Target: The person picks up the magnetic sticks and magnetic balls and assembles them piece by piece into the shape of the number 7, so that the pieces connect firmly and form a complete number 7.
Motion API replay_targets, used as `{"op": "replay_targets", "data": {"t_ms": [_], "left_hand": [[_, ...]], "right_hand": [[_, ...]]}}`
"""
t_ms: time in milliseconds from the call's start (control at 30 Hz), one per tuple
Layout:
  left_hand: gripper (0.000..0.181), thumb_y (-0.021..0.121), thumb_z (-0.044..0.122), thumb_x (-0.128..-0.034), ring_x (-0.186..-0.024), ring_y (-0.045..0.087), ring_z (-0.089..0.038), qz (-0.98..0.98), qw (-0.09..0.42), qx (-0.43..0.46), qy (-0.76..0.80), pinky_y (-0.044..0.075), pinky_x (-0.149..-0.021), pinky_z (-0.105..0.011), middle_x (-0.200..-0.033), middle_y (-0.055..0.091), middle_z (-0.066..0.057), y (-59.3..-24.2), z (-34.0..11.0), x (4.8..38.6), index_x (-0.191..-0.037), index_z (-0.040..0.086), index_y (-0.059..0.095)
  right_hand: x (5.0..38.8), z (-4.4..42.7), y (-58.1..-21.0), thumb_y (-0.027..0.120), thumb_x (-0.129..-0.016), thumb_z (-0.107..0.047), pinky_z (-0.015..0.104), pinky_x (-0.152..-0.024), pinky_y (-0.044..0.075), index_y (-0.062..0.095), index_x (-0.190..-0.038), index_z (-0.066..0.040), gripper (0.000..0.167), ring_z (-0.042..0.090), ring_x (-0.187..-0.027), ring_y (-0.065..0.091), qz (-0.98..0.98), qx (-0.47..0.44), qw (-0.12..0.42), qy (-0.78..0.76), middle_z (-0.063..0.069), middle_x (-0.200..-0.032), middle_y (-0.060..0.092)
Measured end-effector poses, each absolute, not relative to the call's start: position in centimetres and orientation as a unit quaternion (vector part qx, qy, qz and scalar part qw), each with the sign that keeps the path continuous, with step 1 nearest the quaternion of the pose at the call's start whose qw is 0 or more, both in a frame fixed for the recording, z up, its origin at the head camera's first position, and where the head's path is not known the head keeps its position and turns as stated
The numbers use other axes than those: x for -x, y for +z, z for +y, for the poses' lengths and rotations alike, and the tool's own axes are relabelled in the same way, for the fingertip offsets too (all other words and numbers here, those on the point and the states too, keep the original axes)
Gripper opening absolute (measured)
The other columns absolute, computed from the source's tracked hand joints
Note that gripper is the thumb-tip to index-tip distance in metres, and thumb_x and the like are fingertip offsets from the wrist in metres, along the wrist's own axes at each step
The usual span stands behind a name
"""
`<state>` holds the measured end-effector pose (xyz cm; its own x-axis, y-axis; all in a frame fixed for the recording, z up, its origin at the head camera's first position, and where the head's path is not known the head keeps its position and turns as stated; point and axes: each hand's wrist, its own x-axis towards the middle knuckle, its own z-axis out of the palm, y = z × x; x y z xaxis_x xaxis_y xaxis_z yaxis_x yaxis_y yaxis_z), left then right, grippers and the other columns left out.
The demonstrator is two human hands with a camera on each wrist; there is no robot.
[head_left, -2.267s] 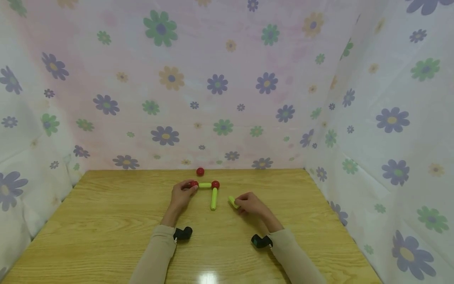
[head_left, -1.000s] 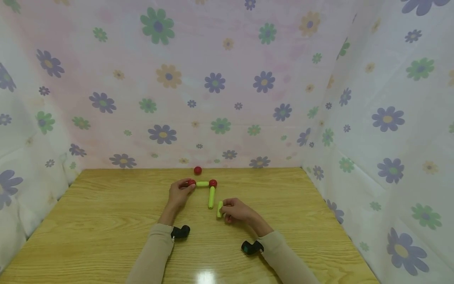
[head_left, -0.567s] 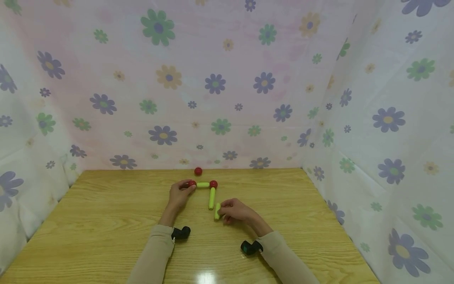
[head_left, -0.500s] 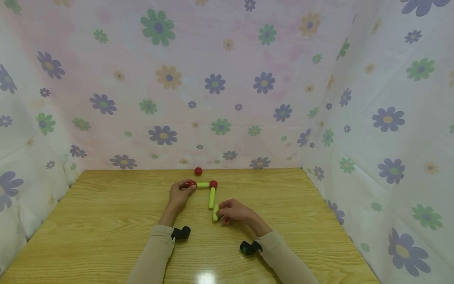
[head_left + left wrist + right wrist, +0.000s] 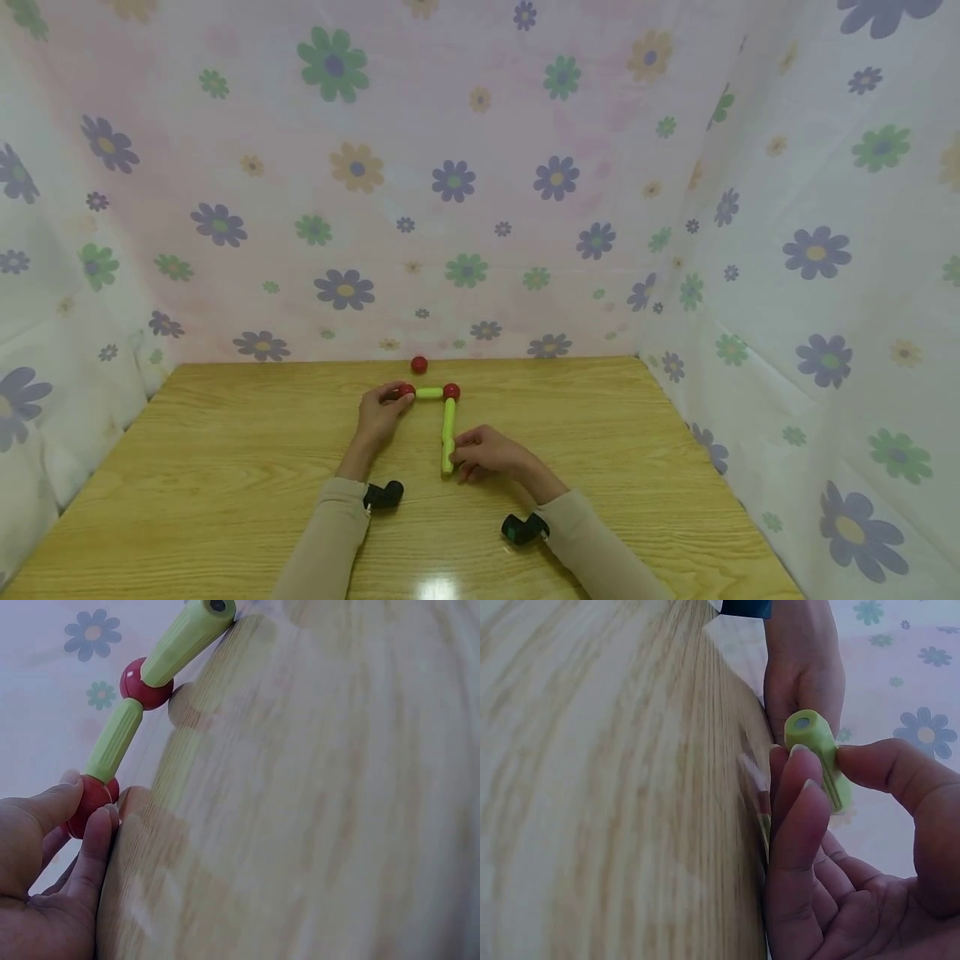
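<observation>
My left hand (image 5: 380, 414) pinches a red ball (image 5: 91, 802) between thumb and fingers. A short yellow-green magnetic stick (image 5: 430, 393) links that ball to a second red ball (image 5: 451, 391). From the second ball a longer yellow-green stick (image 5: 448, 419) runs toward me, a dark disc visible in its near end in the left wrist view. My right hand (image 5: 491, 454) pinches another yellow-green stick (image 5: 817, 754), which has a grey disc in its end. In the head view this stick lines up with the longer stick's near end; whether they touch, I cannot tell.
A loose red ball (image 5: 419, 364) lies at the back edge of the wooden table (image 5: 225, 467). Flowered cloth (image 5: 405, 183) hangs behind and on both sides. Black wrist cameras (image 5: 525, 529) sit at both sleeves.
My right hand has brought its stick leftward, turning it from slanted to nearly in line with the longer stick. The left hand keeps its grip on the ball, nearly still.
</observation>
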<state>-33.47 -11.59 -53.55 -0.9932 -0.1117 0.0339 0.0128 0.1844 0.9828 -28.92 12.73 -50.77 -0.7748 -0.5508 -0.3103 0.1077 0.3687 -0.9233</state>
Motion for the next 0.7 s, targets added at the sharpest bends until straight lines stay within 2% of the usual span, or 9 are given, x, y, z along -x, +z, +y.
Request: {"op": "replay_targets", "data": {"t_ms": [300, 500, 700], "left_hand": [[0.04, 0.071, 0.015, -0.1003, -0.116, 0.062, -0.033, -0.767, 0.049, -0.034, -0.639, 0.053, -0.088, -0.029, -0.127, 0.065, -0.025, -53.43, -11.48, 33.44, -0.137, 0.0, 0.065], [0.042, 0.071, 0.016, -0.1004, -0.116, 0.061, -0.032, -0.769, 0.048, -0.041, -0.637, 0.052, -0.088, -0.027, -0.128, 0.065, -0.024, -53.35, -11.45, 33.53, -0.138, 0.0, 0.064], [0.041, 0.072, 0.016, -0.0997, -0.117, 0.061, -0.034, -0.77, 0.052, -0.045, -0.634, 0.054, -0.092, -0.032, -0.127, 0.065, -0.025, -53.34, -11.41, 33.35, -0.137, -0.001, 0.065]], "right_hand": [[29.23, 12.76, -51.14, 0.069, -0.099, -0.018, 0.018, -0.055, 0.054, 0.075, -0.114, 0.001, 0.025, 0.007, -0.061, 0.065, 0.786, 0.125, 0.292, -0.53, 0.001, -0.076, 0.072], [29.22, 12.42, -51.09, 0.073, -0.096, -0.02, 0.017, -0.054, 0.052, 0.079, -0.105, -0.002, 0.021, 0.006, -0.058, 0.063, 0.801, 0.112, 0.279, -0.518, 0.0, -0.075, 0.072], [29.32, 12.24, -51.42, 0.075, -0.094, -0.02, 0.016, -0.052, 0.05, 0.081, -0.096, -0.004, 0.017, 0.004, -0.054, 0.06, 0.812, 0.108, 0.268, -0.507, -0.002, -0.072, 0.072]]}}
